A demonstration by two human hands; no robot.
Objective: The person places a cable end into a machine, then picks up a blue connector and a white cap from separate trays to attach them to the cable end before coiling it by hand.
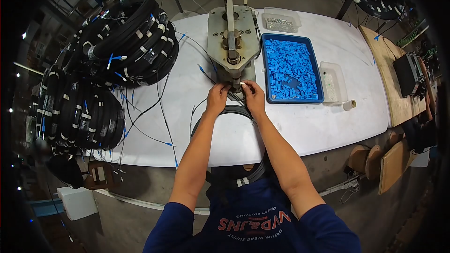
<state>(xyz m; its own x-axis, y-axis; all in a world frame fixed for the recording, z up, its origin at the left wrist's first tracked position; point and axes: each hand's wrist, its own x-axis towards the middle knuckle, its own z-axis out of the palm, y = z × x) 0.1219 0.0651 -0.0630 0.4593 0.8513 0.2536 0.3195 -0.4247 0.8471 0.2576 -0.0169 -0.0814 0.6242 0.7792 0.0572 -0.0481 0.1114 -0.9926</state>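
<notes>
A metal press (229,42) stands on the white table, its ram pointing down towards me. At the foot of the ram, my left hand (217,98) is closed, fingertips pinching a thin black cable (236,97). Just across from it, my right hand (253,97) is also closed on the cable, with a small pale bit at its fingertips. The exact spot under the ram is hidden by my fingers. Below my hands a black cable coil (234,108) loops from the tabletop down over the front edge to my lap.
Large black cable coils (136,42) with blue-tipped ends are stacked at the left. Right of the press stand a blue tray (265,72) of small blue parts and clear plastic boxes (294,27). A small roll (349,105) lies nearby. Loose cables cross the white table (337,131).
</notes>
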